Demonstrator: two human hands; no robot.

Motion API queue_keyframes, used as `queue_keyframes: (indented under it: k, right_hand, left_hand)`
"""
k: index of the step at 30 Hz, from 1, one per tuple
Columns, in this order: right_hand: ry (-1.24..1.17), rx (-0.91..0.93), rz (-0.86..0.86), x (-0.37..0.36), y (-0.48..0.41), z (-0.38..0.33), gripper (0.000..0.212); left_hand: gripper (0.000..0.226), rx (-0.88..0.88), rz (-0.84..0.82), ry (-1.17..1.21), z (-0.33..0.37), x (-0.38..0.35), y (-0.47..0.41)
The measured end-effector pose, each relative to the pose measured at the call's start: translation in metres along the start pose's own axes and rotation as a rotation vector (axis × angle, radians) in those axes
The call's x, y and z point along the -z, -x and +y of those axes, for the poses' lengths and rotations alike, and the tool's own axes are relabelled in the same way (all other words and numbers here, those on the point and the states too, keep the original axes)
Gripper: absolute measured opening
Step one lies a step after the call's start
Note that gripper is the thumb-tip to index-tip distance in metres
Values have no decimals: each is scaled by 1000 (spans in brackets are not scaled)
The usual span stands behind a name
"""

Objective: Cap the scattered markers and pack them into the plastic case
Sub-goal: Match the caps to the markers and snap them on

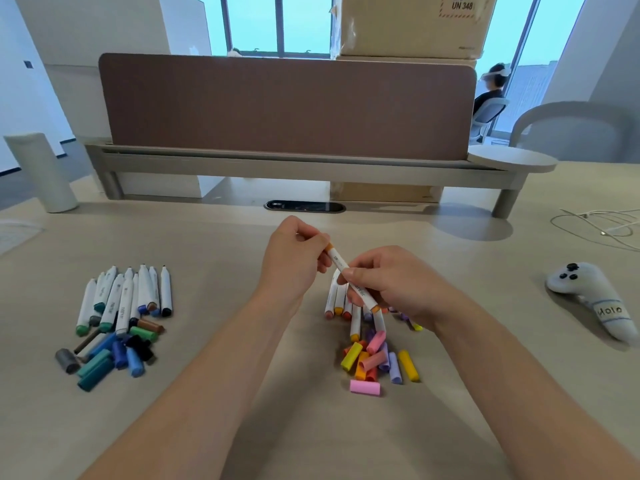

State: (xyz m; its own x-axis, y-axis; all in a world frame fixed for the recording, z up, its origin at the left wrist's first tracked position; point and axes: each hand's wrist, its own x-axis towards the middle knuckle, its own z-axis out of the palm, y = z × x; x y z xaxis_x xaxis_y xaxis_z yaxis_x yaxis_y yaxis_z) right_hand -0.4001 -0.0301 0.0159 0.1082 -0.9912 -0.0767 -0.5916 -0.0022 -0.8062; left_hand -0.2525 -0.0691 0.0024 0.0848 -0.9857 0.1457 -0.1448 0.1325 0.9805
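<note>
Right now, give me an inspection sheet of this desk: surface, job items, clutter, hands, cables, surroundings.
Surface: pale desk, bare in the middle.
Job items: cool-colour markers uncapped at left, their loose caps just nearer; warm-colour markers under the hands, with loose warm caps in a pile nearer. Plastic case: nothing seen.
Clutter: white controller at right; grey cylinder far left.
Hands: left hand and right hand both hold one white marker, orange at both ends, the left at its upper end.
Cables: white cable looped far right; cable port in the desk.
Surroundings: brown divider, cardboard boxes, a seated person behind.
</note>
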Motion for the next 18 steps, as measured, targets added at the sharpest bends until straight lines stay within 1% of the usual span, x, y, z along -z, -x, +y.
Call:
queue_keyframes:
  k: [2, 4, 6, 9, 11, 15, 17, 18]
  right_hand:
    - [-41, -27, 8, 6, 1, 2, 19]
    - [-100, -86, 62, 21, 2, 9, 17]
    - [-69, -162, 124, 40, 2, 15, 16]
    - [148, -298, 177, 58, 1, 29, 22]
    - [319, -363, 190, 63, -1, 39, 24]
    - [551, -434, 105, 60, -8, 53, 34]
    - [649, -443, 89, 55, -10, 55, 40]
    - [680, -444, 87, 53, -10, 56, 40]
  left_hand:
    - [8, 12, -15, 49, 4, 1, 1]
    - [11, 44, -67, 53, 6, -3, 4]
    - [17, 75, -134, 53, 8, -10, 9]
    - [8, 81, -233, -9, 11, -26, 14]
    - [10, 97, -251, -26, 12, -35, 16]
    - [14, 111, -241, -67, 15, -43, 21]
    - [15, 92, -240, -95, 15, -44, 24]
    - [15, 80, -241, -121, 15, -44, 25]
